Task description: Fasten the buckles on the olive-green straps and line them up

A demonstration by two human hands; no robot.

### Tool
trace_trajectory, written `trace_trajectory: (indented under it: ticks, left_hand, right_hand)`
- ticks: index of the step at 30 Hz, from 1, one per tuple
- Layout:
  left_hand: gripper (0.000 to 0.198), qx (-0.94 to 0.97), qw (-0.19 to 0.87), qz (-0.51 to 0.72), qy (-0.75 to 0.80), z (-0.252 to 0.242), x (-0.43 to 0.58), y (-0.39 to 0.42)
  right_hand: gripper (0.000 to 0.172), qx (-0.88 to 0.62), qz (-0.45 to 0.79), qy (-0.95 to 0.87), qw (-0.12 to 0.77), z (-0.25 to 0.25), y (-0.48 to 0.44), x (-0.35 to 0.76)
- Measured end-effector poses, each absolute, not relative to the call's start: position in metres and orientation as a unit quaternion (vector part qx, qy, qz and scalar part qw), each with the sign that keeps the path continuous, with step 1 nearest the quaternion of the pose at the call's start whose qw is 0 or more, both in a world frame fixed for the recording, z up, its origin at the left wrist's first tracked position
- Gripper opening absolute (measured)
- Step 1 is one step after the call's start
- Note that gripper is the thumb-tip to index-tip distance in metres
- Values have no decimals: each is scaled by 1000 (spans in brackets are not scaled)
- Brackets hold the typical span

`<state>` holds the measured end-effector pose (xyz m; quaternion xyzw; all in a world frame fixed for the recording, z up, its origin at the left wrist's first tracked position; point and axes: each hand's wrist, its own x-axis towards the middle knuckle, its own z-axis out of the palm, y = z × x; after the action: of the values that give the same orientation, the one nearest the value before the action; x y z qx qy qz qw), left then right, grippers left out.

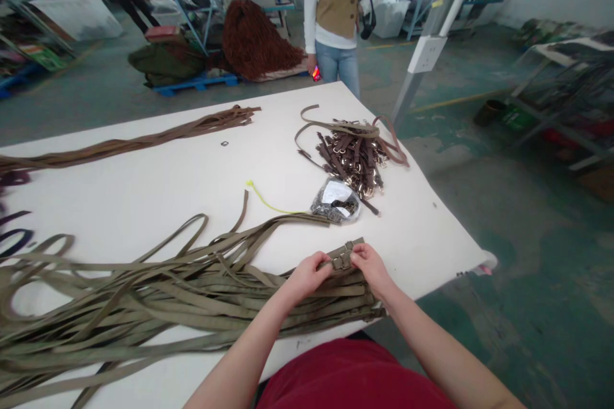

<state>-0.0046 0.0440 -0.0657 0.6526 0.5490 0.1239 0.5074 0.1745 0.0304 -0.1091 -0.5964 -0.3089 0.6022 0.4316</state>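
The left hand (309,276) and the right hand (373,268) both pinch, between thumb and fingers, one buckled olive strap end (342,260). It is near the close edge of the white surface (407,236), just beside many olive straps (201,319), which extend to the left. Toward the right edge lies a pile of dark brown straps (357,154), with a plastic bag (322,208) before it.
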Motion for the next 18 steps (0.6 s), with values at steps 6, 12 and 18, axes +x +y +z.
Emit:
trace_trajectory:
  ticks: [6,12,18]
  left_hand:
    - [31,538,606,134,570,-57,-16,36]
    - [40,488,683,167,517,-47,-9,24]
    - [35,499,682,128,520,-50,-8,16]
  right_hand:
    - [24,-554,621,-416,367,-92,29,181]
    - [54,-427,330,-798,270,-62,28,177]
    - [35,-384,224,-879,170,-71,16,162]
